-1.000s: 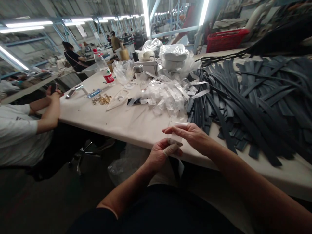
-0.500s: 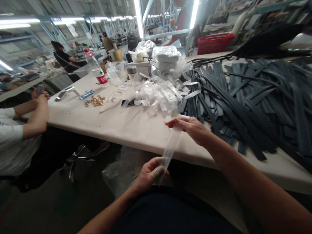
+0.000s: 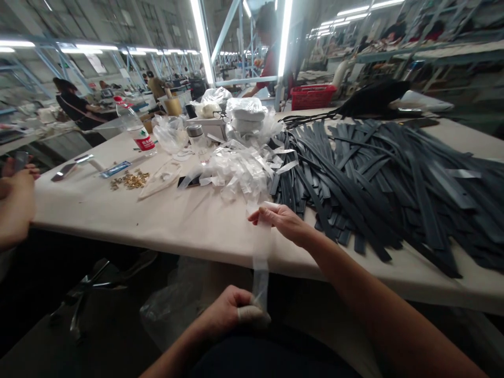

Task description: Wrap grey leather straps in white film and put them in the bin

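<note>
A translucent white strip (image 3: 260,275) hangs between my two hands in front of the table edge. Its upper end is pinched by my right hand (image 3: 277,218), which is above the near part of the table. Lower down, close to my lap, my left hand (image 3: 238,310) is closed around the strip's bottom part; pale covers wrap its thumb and a finger. Just beyond my right hand lies a heap of similar translucent strips (image 3: 236,170). A large pile of dark grey flat straps (image 3: 366,178) spreads over the table to the right.
On the table (image 3: 189,226) are small brass-coloured pieces (image 3: 136,179), a tilted bottle with a red label (image 3: 142,140), a glass jar (image 3: 196,137), and plastic-wrapped bundles (image 3: 246,115). A red basket (image 3: 313,97) stands at the back. Another person's hands (image 3: 19,173) show at far left.
The view has swung right, so things on the table sit further left. My left hand has moved down and its fingers have closed more around the strip, while my right hand keeps its pinch.
</note>
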Motion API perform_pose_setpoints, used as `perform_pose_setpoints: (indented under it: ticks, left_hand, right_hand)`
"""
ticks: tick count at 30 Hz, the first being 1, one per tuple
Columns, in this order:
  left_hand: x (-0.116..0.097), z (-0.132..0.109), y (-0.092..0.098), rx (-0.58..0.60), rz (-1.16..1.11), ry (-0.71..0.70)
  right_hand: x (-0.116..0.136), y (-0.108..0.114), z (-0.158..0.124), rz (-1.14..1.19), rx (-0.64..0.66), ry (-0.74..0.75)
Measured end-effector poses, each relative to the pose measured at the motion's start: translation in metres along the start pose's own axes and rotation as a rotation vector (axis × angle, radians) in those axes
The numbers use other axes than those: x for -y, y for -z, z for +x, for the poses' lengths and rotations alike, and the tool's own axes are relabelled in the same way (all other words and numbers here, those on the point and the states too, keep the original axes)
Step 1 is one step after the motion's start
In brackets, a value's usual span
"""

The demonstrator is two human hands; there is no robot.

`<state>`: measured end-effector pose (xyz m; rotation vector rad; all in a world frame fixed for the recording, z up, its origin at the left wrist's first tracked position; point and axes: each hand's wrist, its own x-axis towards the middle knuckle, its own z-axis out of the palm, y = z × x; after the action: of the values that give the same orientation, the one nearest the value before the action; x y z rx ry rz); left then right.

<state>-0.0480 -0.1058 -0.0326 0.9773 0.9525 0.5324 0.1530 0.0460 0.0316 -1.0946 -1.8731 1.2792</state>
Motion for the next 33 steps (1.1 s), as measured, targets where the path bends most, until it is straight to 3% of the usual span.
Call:
perform_pose_setpoints:
  ticks: [2, 4, 8, 10, 11, 13, 15, 16, 18, 20, 23, 25, 27, 29, 31, 33]
  left_hand:
    - [-0.014, 0.008, 0.021, -0.138, -0.155, -0.145]
    - [-0.043, 0.017, 0.052, -0.284, -0.299, -0.32]
    - [-0.14, 0.018, 0.117, -0.608, -0.721, -0.598]
    - [-0.19, 0.005, 0.139, -0.737, -0.874, -0.773]
    - [-0.211, -0.003, 0.146, -0.768, -0.91, -0.896]
    - [-0.241, -0.018, 0.151, -0.697, -0.866, -1.201]
    - [-0.251, -0.022, 0.143, -0.601, -0.854, -1.379]
    - [-0.248, -0.018, 0.135, -0.575, -0.883, -1.383]
    - [-0.23, 0.003, 0.111, -0.564, -0.984, -1.217]
    - [-0.195, 0.033, 0.077, -0.565, -1.061, -0.866]
    - [-0.127, 0.075, 0.018, -0.517, -1.082, -0.392]
    - [-0.085, 0.091, -0.02, -0.364, -1.006, -0.172]
    - [-0.057, 0.096, -0.053, -0.199, -0.907, -0.115]
    - [-0.045, 0.098, -0.078, -0.049, -0.822, -0.091]
    - [-0.045, 0.102, -0.094, 0.028, -0.77, -0.07]
    - [-0.053, 0.112, -0.103, 0.024, -0.757, -0.066]
  right_hand:
    - [-0.005, 0.013, -0.006, -0.167, -0.088, -0.025]
    - [-0.011, 0.029, -0.016, -0.355, -0.248, -0.054]
    - [-0.034, 0.057, -0.047, -0.678, -0.626, -0.136]
    - [-0.048, 0.065, -0.062, -0.781, -0.715, -0.193]
    - [-0.054, 0.067, -0.067, -0.816, -0.727, -0.217]
    - [-0.063, 0.07, -0.075, -0.852, -0.721, -0.249]
    - [-0.068, 0.073, -0.077, -0.845, -0.716, -0.263]
    - [-0.068, 0.076, -0.077, -0.825, -0.719, -0.271]
    - [-0.068, 0.081, -0.076, -0.751, -0.72, -0.286]
    - [-0.066, 0.086, -0.077, -0.641, -0.692, -0.28]
    - [-0.061, 0.082, -0.09, -0.444, -0.61, -0.223]
    - [-0.055, 0.07, -0.108, -0.264, -0.561, -0.185]
    - [-0.046, 0.054, -0.13, -0.102, -0.488, -0.171]
    - [-0.039, 0.037, -0.156, -0.02, -0.38, -0.195]
    - [-0.037, 0.025, -0.183, -0.02, -0.295, -0.221]
    - [-0.045, 0.018, -0.213, -0.111, -0.261, -0.236]
